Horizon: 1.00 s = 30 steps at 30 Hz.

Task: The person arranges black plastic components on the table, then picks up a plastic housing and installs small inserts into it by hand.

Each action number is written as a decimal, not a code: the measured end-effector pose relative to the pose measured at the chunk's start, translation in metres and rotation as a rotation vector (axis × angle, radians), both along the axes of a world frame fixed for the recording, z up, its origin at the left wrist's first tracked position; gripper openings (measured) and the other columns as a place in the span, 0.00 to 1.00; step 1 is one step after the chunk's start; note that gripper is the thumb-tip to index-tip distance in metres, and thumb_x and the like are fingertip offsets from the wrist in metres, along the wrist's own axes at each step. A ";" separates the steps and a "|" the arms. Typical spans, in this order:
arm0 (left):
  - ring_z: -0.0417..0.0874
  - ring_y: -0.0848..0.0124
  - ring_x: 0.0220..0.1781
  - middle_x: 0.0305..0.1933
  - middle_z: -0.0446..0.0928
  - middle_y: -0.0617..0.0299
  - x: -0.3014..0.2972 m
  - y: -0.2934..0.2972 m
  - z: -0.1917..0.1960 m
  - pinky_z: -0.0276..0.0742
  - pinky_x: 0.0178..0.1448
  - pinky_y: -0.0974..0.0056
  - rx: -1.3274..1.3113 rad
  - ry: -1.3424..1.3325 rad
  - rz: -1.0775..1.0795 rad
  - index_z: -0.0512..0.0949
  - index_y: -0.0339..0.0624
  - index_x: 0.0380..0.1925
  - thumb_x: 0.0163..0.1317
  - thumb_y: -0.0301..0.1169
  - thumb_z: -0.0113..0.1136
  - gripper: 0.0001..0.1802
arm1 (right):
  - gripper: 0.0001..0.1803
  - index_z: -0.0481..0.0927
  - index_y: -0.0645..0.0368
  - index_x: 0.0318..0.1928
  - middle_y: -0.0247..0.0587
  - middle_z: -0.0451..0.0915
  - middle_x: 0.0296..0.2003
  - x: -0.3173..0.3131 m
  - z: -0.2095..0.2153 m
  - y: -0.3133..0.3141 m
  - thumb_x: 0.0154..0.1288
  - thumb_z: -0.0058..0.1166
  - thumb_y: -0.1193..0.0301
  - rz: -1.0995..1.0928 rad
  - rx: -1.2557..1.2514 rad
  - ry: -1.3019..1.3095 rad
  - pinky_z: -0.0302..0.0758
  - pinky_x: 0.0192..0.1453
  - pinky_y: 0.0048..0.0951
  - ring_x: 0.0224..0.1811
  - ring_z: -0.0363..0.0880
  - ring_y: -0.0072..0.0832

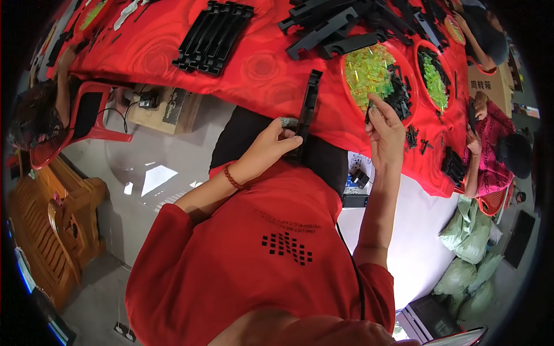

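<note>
My left hand point(270, 144) is closed round a long black plastic channel strip point(310, 101), held upright over my lap at the table's edge. Something greyish shows by the fingertips of that hand; I cannot make out what it is. My right hand point(385, 130) pinches a small dark piece point(368, 113) between thumb and fingers, just in front of a red round tray point(347, 95). In that tray lie clear yellow-green pieces point(369, 66) and small black pieces point(399, 95).
A stack of black strips point(213, 37) lies on the red tablecloth point(259, 66), with a loose heap of black parts point(346, 26) farther right. A second red tray point(451, 95) holds similar pieces. Other people sit at both sides. A cardboard box point(153, 112) stands under the table.
</note>
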State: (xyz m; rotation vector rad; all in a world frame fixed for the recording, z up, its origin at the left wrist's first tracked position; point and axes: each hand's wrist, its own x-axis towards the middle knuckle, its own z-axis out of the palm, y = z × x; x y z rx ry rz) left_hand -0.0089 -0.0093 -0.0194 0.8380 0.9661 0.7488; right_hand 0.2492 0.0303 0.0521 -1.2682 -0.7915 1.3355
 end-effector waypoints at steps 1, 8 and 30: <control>0.74 0.79 0.44 0.44 0.72 0.68 -0.001 0.001 0.001 0.71 0.49 0.71 -0.006 0.006 0.009 0.71 0.39 0.56 0.67 0.30 0.62 0.20 | 0.16 0.80 0.65 0.54 0.31 0.81 0.33 -0.003 0.002 0.000 0.68 0.61 0.74 0.047 -0.014 -0.046 0.65 0.30 0.15 0.27 0.73 0.14; 0.74 0.79 0.42 0.40 0.74 0.70 0.001 0.006 -0.001 0.71 0.46 0.72 -0.093 -0.092 0.023 0.72 0.39 0.53 0.66 0.31 0.62 0.18 | 0.15 0.80 0.65 0.53 0.32 0.82 0.34 -0.026 -0.006 0.003 0.67 0.61 0.75 0.114 -0.015 -0.118 0.65 0.31 0.16 0.27 0.75 0.14; 0.81 0.72 0.46 0.44 0.77 0.63 0.004 0.010 0.005 0.77 0.52 0.66 -0.265 -0.213 0.036 0.72 0.40 0.53 0.67 0.29 0.61 0.17 | 0.16 0.75 0.67 0.57 0.35 0.77 0.36 -0.046 -0.012 0.004 0.74 0.51 0.71 0.299 -0.065 0.341 0.71 0.30 0.21 0.27 0.74 0.18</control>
